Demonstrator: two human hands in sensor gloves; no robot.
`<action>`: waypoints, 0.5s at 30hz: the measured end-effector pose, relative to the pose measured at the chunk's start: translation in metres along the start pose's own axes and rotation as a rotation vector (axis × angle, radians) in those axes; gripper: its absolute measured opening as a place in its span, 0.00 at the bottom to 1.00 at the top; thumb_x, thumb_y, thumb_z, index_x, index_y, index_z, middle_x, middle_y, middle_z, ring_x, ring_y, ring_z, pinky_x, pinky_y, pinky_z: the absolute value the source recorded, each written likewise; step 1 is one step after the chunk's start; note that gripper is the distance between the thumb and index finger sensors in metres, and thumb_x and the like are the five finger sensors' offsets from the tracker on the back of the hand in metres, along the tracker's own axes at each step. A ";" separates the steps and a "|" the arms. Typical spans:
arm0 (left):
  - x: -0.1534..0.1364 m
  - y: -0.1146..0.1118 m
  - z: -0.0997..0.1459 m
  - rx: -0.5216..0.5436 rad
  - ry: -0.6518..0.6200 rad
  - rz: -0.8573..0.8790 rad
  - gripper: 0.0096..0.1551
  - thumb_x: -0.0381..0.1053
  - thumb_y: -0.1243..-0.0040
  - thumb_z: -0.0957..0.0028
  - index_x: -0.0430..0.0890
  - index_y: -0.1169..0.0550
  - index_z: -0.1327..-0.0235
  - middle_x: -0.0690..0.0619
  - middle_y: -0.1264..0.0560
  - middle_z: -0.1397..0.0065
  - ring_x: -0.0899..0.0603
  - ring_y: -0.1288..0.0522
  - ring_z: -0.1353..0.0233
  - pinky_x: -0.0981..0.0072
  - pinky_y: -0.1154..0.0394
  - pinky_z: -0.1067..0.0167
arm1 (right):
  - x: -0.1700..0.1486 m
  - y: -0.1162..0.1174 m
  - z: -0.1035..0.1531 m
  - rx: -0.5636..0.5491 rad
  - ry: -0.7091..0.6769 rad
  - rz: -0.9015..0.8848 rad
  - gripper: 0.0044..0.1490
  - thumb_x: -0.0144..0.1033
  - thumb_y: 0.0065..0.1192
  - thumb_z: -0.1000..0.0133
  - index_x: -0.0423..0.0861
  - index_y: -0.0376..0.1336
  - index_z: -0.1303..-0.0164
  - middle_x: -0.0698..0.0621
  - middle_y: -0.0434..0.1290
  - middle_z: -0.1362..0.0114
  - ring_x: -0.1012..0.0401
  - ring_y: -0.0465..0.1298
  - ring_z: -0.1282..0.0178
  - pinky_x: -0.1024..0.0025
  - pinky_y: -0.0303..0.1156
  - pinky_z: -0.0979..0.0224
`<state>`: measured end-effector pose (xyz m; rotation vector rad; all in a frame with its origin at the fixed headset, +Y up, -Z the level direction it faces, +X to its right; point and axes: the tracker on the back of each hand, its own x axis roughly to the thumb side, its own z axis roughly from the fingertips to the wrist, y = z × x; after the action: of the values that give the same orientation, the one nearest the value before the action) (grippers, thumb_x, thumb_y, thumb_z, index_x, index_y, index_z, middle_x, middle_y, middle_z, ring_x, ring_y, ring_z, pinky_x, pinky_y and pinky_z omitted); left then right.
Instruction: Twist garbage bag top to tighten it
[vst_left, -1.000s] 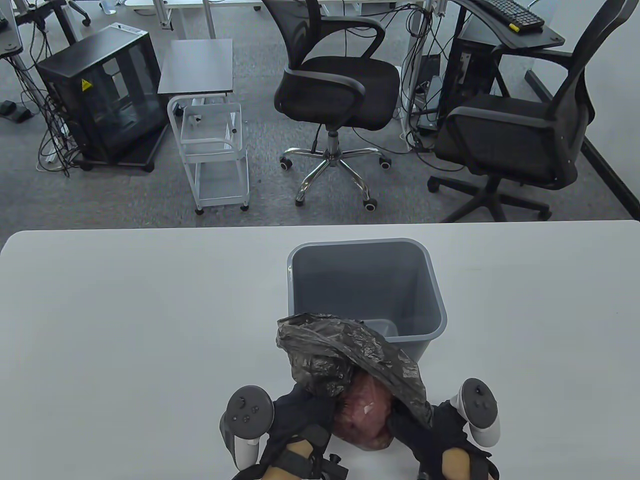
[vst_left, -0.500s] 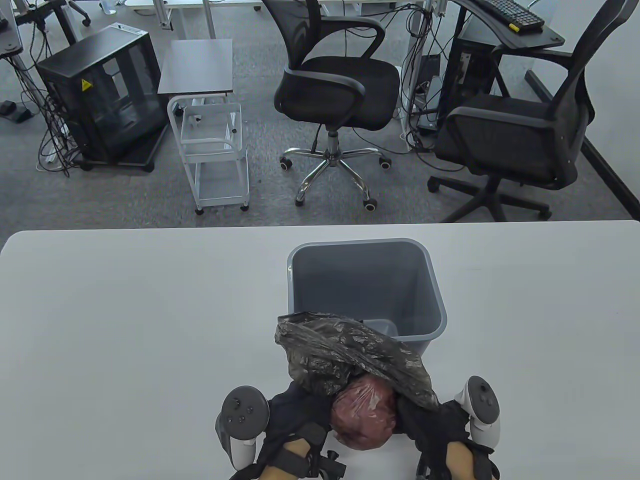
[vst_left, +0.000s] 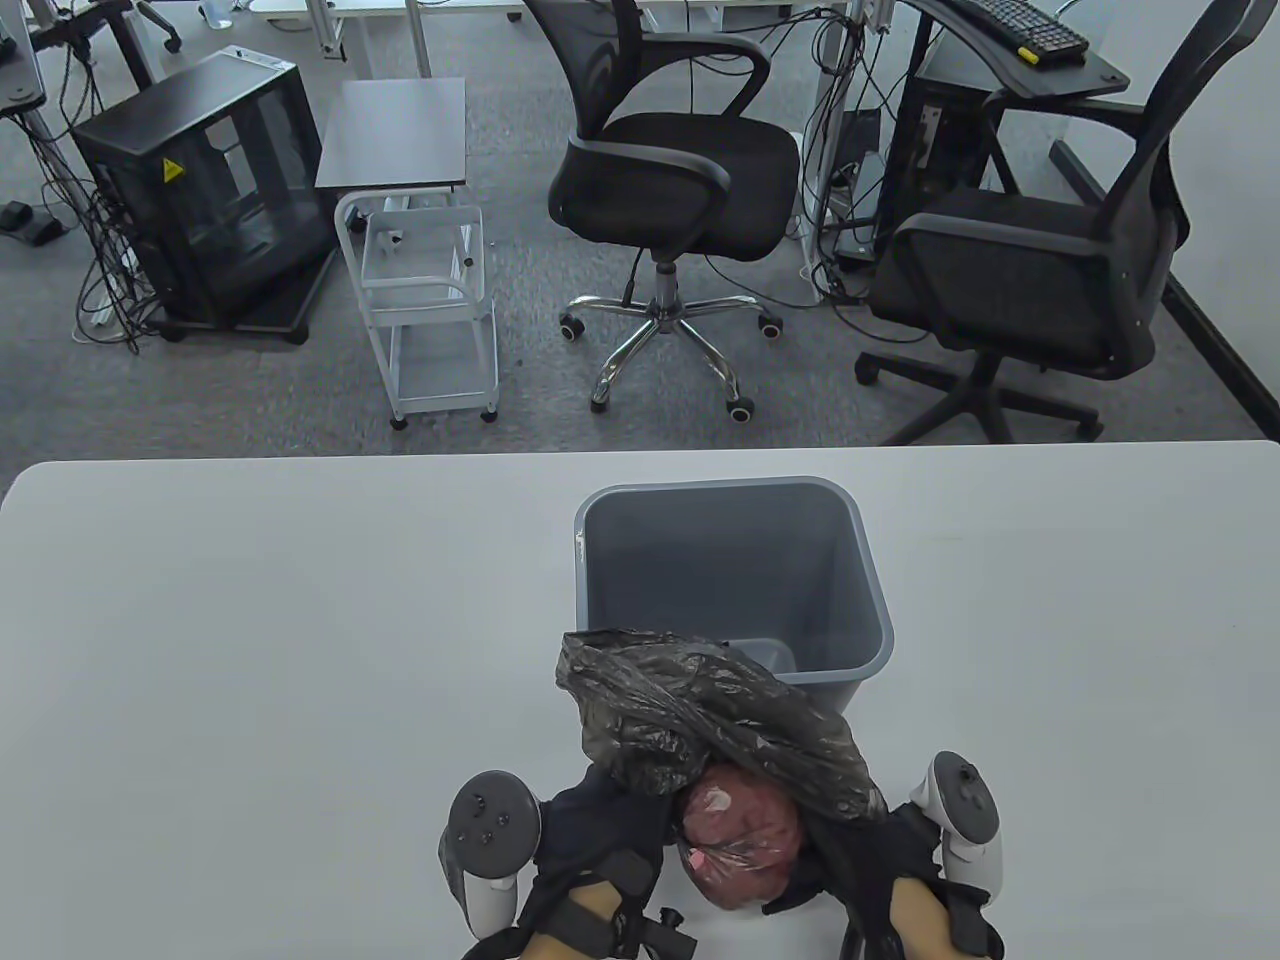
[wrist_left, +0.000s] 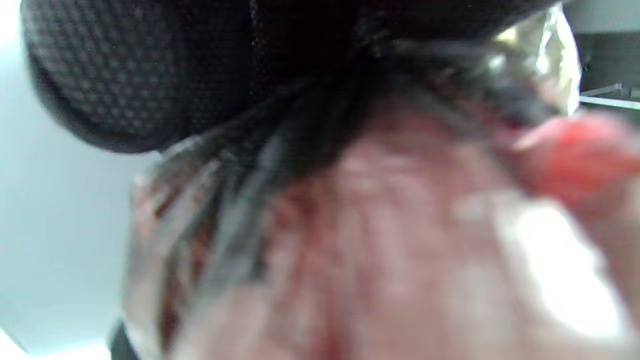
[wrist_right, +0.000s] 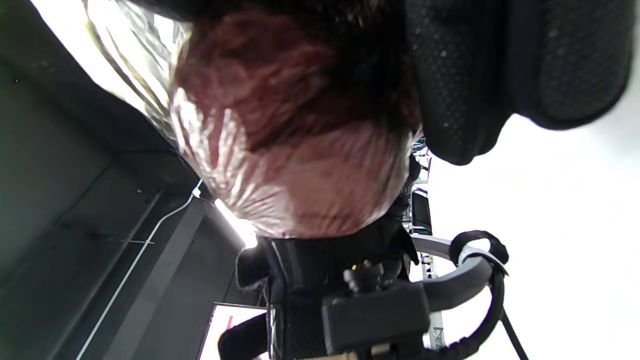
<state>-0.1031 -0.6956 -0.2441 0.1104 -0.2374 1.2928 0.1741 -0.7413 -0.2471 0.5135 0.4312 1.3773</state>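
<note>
While both hands sit at the near table edge, the garbage bag (vst_left: 700, 720) lies between them, just near of the bin (vst_left: 735, 580), its loose top draped toward the bin's near wall. Left hand (vst_left: 600, 825) grips the bag's left side, fingers curled into the black film; right hand (vst_left: 850, 850) grips the right side the same way. Both look closed on plastic, though the exact finger wrap is hidden from above. Bag film is thin, black, semi-translucent and heavily crinkled. Where it is pulled tight over the contents it goes see-through, showing a rounded reddish-brown lump (vst_left: 740, 835) bulging between the two hands. Right wrist view confirms it: stretched glossy film with fine radiating creases over the reddish mass (wrist_right: 300, 150), mesh-textured gloved fingers (wrist_right: 460, 80) pressed against it. Left wrist view is badly blurred; only dark gathered film, reddish bulk (wrist_left: 375, 225) and a mesh glove (wrist_left: 125, 75) at the top can be made out. Bin is grey plastic, rectangular with rounded corners, standing upright. Table (vst_left: 250, 650) is smooth and pale grey.
</note>
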 end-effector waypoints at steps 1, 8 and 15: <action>0.001 0.001 0.000 0.005 0.000 -0.017 0.31 0.65 0.46 0.45 0.51 0.19 0.36 0.45 0.22 0.33 0.39 0.12 0.54 0.56 0.14 0.70 | 0.001 0.001 0.000 -0.001 -0.003 0.004 0.59 0.66 0.46 0.39 0.29 0.34 0.24 0.19 0.57 0.34 0.34 0.79 0.47 0.39 0.76 0.48; 0.001 -0.001 0.002 0.017 0.031 -0.019 0.31 0.64 0.45 0.45 0.49 0.18 0.37 0.44 0.20 0.36 0.45 0.10 0.64 0.61 0.13 0.79 | 0.009 0.015 -0.004 0.234 -0.086 0.137 0.73 0.76 0.53 0.42 0.39 0.19 0.26 0.27 0.28 0.25 0.25 0.44 0.26 0.23 0.47 0.32; -0.006 -0.008 0.000 -0.051 0.011 0.071 0.31 0.66 0.46 0.45 0.52 0.18 0.37 0.46 0.23 0.31 0.38 0.17 0.41 0.47 0.16 0.59 | 0.002 -0.001 -0.002 0.035 -0.032 0.022 0.63 0.68 0.48 0.39 0.32 0.28 0.25 0.22 0.51 0.28 0.31 0.73 0.41 0.37 0.73 0.42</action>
<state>-0.0972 -0.7034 -0.2453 0.0521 -0.2664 1.3570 0.1741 -0.7391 -0.2492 0.5702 0.4255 1.3833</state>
